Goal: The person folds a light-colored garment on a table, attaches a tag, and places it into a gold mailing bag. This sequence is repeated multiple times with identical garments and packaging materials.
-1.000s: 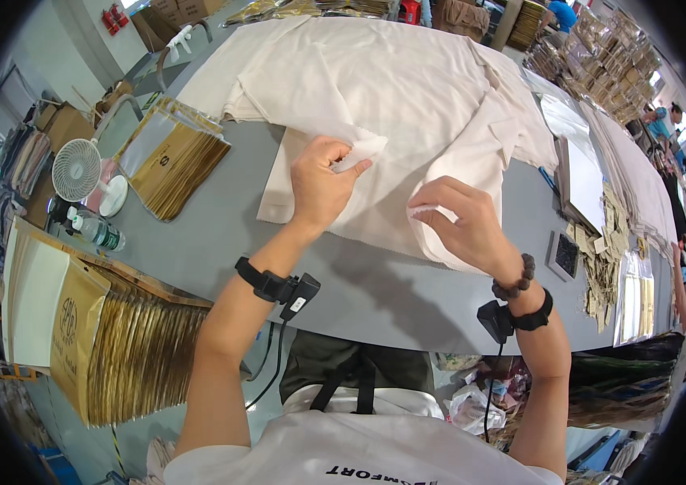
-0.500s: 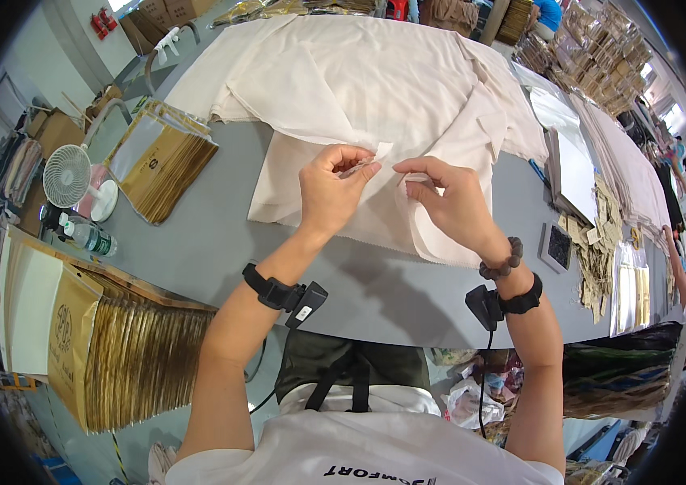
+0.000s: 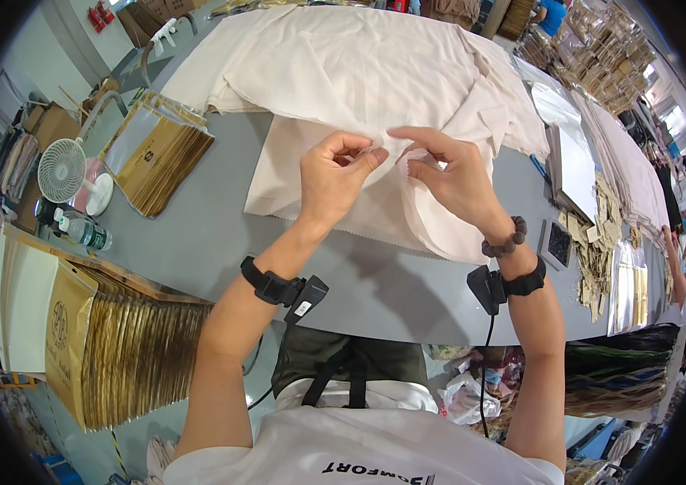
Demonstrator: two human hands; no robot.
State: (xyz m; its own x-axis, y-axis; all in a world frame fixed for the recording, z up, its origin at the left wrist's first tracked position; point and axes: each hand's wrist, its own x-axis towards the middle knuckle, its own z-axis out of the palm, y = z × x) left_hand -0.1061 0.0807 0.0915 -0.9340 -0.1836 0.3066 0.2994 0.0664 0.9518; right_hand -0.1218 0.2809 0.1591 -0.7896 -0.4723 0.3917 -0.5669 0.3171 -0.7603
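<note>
A large cream cloth [image 3: 351, 73] lies spread over the grey table, its lower layer hanging in loose folds toward me. My left hand [image 3: 333, 171] is closed in a pinch on the cloth's edge, thumb against the fingertips. Close by on its right, my right hand [image 3: 454, 174] grips another edge of the same cloth between thumb and fingers, with the index finger stretched toward the left hand. From the right hand a curved flap of cloth [image 3: 420, 214] hangs down. The fingertips partly hide the fabric between them.
Gold packaging bags [image 3: 157, 153] are stacked at the left, near a small white fan [image 3: 64, 171] and a plastic bottle [image 3: 84, 230]. More gold bags [image 3: 137, 356] fill a box at the near left. Tan tags [image 3: 597, 242] and a dark small box [image 3: 555, 244] lie at the right.
My right hand has shifted slightly up, and its index finger now reaches closer to the left fingertips. The white piece that stuck up above the left fingers is less visible.
</note>
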